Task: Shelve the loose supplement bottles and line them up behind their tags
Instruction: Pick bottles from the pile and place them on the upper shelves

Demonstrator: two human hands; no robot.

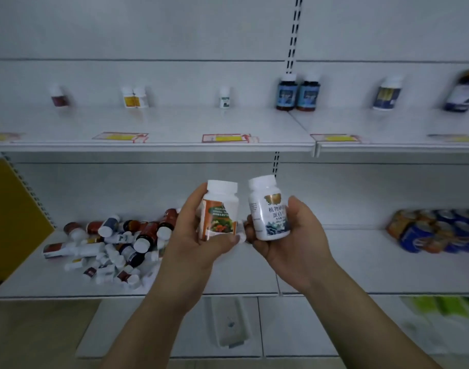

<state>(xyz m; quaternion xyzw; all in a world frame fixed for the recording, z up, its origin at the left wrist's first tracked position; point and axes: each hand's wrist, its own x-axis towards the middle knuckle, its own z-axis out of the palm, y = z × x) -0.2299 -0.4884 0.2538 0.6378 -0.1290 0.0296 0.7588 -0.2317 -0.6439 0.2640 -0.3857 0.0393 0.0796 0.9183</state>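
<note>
Before the shelves (347, 262), left hand (198, 238) grips one orange-labelled bottle (221, 211), right hand (292, 241) one blue-labelled bottle (268, 209).

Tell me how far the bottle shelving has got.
Done: several upright bottles stand on the white upper shelf behind yellow tags. In hand: the left hand holds an orange-labelled white bottle, the right hand a blue-and-white-labelled white bottle. Left: the heap of loose bottles on the lower shelf.
</note>
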